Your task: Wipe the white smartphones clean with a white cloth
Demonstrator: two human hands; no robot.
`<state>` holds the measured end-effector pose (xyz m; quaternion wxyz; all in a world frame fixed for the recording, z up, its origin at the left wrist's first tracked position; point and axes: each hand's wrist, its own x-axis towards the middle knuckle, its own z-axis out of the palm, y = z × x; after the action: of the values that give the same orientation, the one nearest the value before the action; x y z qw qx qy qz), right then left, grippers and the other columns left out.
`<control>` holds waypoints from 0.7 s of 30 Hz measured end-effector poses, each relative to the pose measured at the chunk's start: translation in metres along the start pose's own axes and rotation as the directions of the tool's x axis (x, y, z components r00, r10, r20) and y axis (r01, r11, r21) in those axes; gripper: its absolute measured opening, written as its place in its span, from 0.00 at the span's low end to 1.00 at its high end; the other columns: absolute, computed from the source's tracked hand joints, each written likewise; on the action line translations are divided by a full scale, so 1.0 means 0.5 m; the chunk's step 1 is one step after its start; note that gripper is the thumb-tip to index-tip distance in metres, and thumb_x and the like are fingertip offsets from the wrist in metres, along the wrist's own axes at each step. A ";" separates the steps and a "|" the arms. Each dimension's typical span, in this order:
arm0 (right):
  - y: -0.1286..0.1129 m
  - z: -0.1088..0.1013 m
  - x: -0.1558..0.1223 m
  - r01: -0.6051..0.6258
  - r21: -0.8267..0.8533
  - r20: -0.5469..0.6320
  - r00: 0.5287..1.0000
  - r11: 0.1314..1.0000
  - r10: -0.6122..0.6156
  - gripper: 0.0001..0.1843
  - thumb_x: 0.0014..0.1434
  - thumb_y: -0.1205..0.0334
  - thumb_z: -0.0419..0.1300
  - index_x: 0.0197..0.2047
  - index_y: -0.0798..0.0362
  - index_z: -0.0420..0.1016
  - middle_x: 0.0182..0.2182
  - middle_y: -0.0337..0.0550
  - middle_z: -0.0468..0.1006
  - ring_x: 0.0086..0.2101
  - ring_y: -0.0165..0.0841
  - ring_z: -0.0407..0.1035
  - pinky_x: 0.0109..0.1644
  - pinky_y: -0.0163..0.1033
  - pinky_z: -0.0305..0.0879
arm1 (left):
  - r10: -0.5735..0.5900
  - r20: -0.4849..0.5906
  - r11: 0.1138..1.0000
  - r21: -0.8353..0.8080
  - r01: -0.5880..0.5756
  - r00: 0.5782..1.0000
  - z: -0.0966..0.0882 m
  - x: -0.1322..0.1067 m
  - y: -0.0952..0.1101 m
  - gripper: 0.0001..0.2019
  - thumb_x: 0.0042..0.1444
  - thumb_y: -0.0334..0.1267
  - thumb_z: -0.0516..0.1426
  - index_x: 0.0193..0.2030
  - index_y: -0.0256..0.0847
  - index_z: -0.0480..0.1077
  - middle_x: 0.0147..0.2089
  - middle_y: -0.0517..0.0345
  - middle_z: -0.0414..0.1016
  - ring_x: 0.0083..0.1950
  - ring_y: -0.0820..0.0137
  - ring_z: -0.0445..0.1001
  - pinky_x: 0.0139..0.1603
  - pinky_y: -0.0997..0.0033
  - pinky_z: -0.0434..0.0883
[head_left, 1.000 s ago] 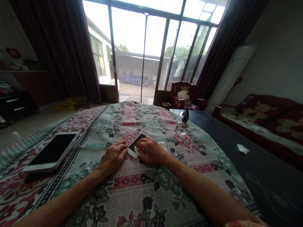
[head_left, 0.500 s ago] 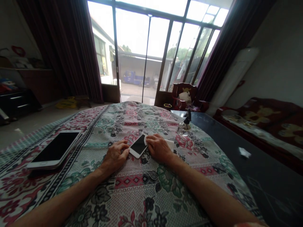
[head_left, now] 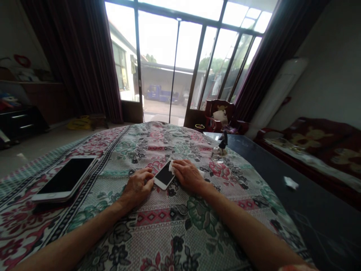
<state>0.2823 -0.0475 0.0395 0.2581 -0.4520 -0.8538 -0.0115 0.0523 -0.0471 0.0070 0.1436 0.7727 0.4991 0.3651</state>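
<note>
A white smartphone [head_left: 163, 178] with a dark screen lies face up on the flowered tablecloth [head_left: 169, 216]. My left hand [head_left: 138, 186] grips its left edge, thumb at the near side and bent fingers at the far side. Under the fingers of my right hand [head_left: 188, 175] is a white tissue [head_left: 170, 166], pressed on the phone's upper right part. Some of the tissue also sticks out on the right, beyond the hand. Most of it is hidden beneath my palm.
Larger white devices with a dark screen [head_left: 67, 177] are stacked on the left. A small clear stand with a dark figure [head_left: 222, 145] is at the table's right. Beyond lie a dark surface [head_left: 270, 180] with a crumpled white scrap [head_left: 291, 183] and a wooden sofa [head_left: 304, 130].
My right hand has shifted slightly left over the phone, and more of the tissue shows on the screen. My left hand and the phone have stayed nearly still.
</note>
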 end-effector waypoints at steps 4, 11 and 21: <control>0.010 -0.005 -0.004 -0.024 0.023 0.001 1.000 0.999 0.024 0.21 0.60 0.63 0.54 0.56 0.52 0.68 0.57 0.50 0.69 0.55 0.43 0.62 0.60 0.50 0.58 | -0.017 -0.006 1.000 -0.013 0.017 1.000 0.002 0.000 -0.001 0.12 0.51 0.38 0.54 0.36 0.38 0.78 0.52 0.46 0.76 0.55 0.58 0.73 0.60 0.55 0.67; 0.029 -0.014 -0.009 -0.017 0.088 0.063 0.998 0.996 0.011 0.25 0.50 0.69 0.57 0.53 0.52 0.70 0.55 0.50 0.68 0.53 0.42 0.64 0.59 0.49 0.61 | -0.018 -0.001 1.000 -0.018 0.018 1.000 0.002 -0.001 -0.001 0.12 0.51 0.38 0.55 0.37 0.38 0.78 0.53 0.45 0.76 0.56 0.56 0.72 0.60 0.52 0.66; 0.028 -0.032 0.001 -0.056 0.041 0.056 0.997 0.998 0.054 0.23 0.50 0.78 0.50 0.47 0.51 0.72 0.45 0.47 0.74 0.45 0.37 0.68 0.51 0.44 0.67 | 0.000 -0.007 1.000 -0.016 0.000 1.000 0.003 -0.001 -0.001 0.12 0.50 0.38 0.55 0.38 0.38 0.78 0.52 0.45 0.76 0.56 0.57 0.72 0.60 0.53 0.67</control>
<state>0.2998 -0.0428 0.0506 0.2444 -0.4698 -0.8479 0.0262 0.0531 -0.0473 0.0053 0.1481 0.7701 0.4968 0.3717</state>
